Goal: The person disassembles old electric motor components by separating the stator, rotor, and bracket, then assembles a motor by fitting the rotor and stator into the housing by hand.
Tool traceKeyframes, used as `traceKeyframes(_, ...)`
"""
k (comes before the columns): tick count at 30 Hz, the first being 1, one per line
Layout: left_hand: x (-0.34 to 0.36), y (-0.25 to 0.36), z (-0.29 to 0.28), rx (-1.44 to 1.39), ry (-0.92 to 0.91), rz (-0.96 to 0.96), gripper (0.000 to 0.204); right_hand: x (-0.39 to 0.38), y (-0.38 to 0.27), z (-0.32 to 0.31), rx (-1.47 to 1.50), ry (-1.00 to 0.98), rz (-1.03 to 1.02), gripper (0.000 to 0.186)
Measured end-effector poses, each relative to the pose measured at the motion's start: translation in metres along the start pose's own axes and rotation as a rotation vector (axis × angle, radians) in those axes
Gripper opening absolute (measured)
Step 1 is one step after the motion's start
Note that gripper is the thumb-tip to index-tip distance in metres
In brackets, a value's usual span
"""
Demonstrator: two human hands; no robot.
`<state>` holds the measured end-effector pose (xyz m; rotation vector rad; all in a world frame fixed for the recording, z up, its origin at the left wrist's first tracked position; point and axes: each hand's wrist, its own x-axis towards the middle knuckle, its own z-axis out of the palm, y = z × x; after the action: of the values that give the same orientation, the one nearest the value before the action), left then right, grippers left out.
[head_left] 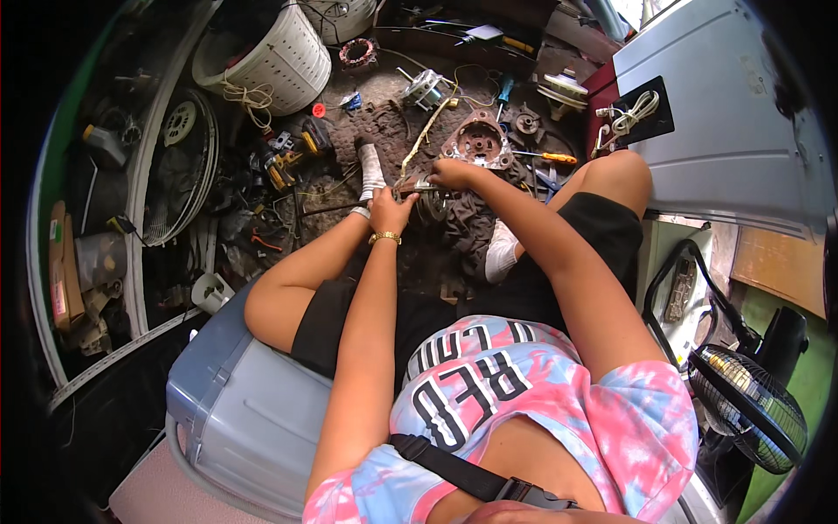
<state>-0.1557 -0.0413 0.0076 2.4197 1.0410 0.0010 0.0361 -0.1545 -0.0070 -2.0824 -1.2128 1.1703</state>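
My left hand (390,212), with a gold watch at its wrist, is closed around the near left side of a small metal part (422,186). It looks like a piece of a motor, though fingers hide much of it. Across from it, my right hand (452,174) has its fingers curled down onto the part's far right side. A coiled, darker round piece (433,205) sits just below. Beyond my right hand lies a rusty triangular gear housing (480,140). A pale cable (421,144) runs away from my hands toward a silver electric motor (426,89).
An orange-handled screwdriver (559,158) and a teal-handled screwdriver (504,87) lie to the right. At left are a yellow cordless drill (284,170) and a white perforated basket (288,70). A copper-wound ring (358,54) lies farther back. A black fan (746,406) stands at lower right.
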Motion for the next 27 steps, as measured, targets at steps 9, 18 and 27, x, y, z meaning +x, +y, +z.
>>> traceKeyframes(9, -0.012, -0.014, 0.003, 0.028, 0.061, -0.033, 0.062, -0.004, -0.062, 0.029, -0.637, 0.088, 0.045, 0.020)
traceKeyframes(18, -0.015, -0.021, -0.001, 0.042, 0.070, -0.012, 0.059, -0.001, -0.099, 0.039, -0.851, 0.038, 0.151, 0.024)
traceKeyframes(27, -0.019, -0.007, -0.006, 0.034, 0.041, -0.038, 0.059, -0.008, -0.095, 0.024, -0.673, 0.012, 0.299, 0.027)
